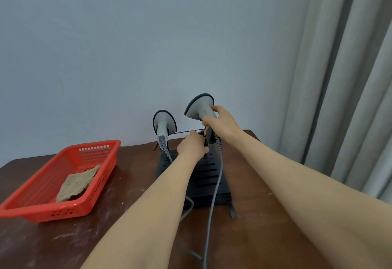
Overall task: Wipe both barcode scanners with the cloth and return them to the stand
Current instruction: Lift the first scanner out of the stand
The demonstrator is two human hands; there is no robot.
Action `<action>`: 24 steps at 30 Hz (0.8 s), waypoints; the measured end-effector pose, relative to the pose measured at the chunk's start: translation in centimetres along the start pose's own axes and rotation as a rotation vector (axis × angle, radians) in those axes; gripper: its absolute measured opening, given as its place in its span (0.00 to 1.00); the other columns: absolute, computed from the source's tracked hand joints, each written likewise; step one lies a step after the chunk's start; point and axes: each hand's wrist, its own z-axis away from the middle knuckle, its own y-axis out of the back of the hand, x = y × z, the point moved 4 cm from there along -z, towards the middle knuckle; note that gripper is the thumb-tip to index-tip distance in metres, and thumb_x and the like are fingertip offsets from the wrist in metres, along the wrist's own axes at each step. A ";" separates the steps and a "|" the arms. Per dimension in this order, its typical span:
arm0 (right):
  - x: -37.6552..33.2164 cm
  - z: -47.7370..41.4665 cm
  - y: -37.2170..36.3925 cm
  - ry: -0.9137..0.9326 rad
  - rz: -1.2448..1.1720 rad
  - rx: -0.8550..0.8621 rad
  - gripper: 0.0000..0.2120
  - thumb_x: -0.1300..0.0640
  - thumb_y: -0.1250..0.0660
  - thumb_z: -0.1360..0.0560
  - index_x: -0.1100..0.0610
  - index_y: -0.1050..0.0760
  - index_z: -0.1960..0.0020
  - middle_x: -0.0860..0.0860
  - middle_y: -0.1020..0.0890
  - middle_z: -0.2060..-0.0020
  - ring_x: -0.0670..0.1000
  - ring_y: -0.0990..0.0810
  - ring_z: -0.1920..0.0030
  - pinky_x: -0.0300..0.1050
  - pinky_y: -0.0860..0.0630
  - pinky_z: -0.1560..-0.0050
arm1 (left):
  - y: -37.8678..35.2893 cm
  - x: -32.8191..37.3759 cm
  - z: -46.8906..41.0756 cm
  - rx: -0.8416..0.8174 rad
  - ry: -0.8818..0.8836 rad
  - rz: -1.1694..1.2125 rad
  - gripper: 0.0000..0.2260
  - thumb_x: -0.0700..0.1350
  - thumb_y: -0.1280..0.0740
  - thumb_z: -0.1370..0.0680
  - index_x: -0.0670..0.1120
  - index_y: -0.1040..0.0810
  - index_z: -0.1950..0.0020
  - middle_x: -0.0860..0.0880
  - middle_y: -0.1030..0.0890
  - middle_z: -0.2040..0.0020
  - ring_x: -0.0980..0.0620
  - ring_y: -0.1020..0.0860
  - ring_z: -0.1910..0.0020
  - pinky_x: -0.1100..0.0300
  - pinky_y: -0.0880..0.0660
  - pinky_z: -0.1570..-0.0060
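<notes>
On my table the basket sits at the left with the cloth in it, and the stand is to its right, far back by the wall. The left scanner rests on the stand's left end. My right hand holds the right scanner above its right end, and my left hand is between them at the stand's bar.

Soft, even daylight; faint shadows; slight overall softness; wide-angle bending at edges; no glare.

Left hand, right hand — arms outstretched

Grey scanner on black stand, second scanner held above, tan cloth in basket
</notes>
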 end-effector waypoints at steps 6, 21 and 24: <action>-0.8 1.2 -0.1 -0.026 -0.055 -0.015 0.32 0.53 0.34 0.35 0.57 0.32 0.31 0.58 0.19 0.48 0.58 0.19 0.49 0.52 0.22 0.49 | 3.3 -0.1 1.1 0.012 -0.055 0.048 0.17 0.48 0.38 0.21 0.37 0.33 0.39 0.43 0.25 0.45 0.45 0.24 0.50 0.57 0.30 0.60; -3.6 7.2 -1.2 -0.014 -0.394 -0.199 0.11 0.62 0.38 0.25 0.61 0.26 0.44 0.58 0.17 0.61 0.51 0.20 0.69 0.41 0.24 0.67 | 9.6 -3.3 9.0 -0.133 0.070 1.030 0.14 0.47 0.39 0.20 0.38 0.30 0.41 0.37 0.22 0.45 0.43 0.20 0.53 0.54 0.21 0.57; -3.4 8.0 -2.0 -0.035 -0.502 -0.272 0.11 0.64 0.39 0.25 0.61 0.25 0.43 0.59 0.18 0.61 0.52 0.21 0.70 0.42 0.24 0.68 | 9.5 -3.5 10.3 -0.145 0.075 1.145 0.15 0.48 0.38 0.20 0.38 0.30 0.39 0.40 0.20 0.50 0.45 0.19 0.57 0.55 0.21 0.59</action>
